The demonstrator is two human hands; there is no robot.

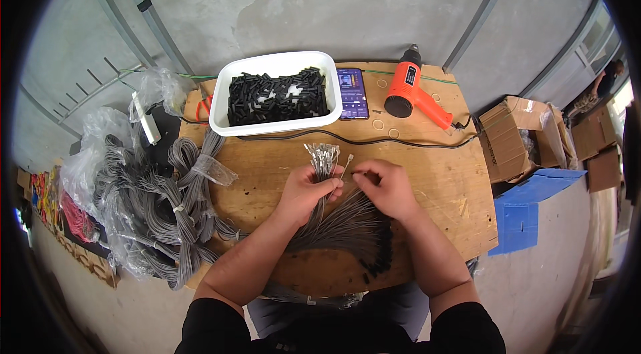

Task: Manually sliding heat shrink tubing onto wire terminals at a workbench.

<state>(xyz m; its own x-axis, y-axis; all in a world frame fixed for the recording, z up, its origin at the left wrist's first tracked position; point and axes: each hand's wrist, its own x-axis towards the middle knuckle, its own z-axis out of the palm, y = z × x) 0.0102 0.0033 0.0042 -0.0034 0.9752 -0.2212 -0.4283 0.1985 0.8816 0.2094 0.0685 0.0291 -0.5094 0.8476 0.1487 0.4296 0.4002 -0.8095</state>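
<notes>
My left hand (308,188) is closed round a bundle of thin grey wires, whose bright metal terminals (322,154) stick up above the fingers. One wire with its terminal (350,158) leans out to the right, apart from the rest. Just right of it, my right hand (386,187) has thumb and forefinger drawn together; whatever lies between them is too small to make out. Below both hands, the grey wires (334,228) fan out over the wooden table (267,160). Black sleeves (378,247) cover many of their ends on the right, near the right forearm.
A white tub (220,124) of short black tubes stands at the table's back, beside a phone (354,95) and an orange heat gun (410,90). A black cord (314,132) crosses behind my hands. Bundled grey cables (180,207) crowd the left; cardboard boxes (501,140) stand right.
</notes>
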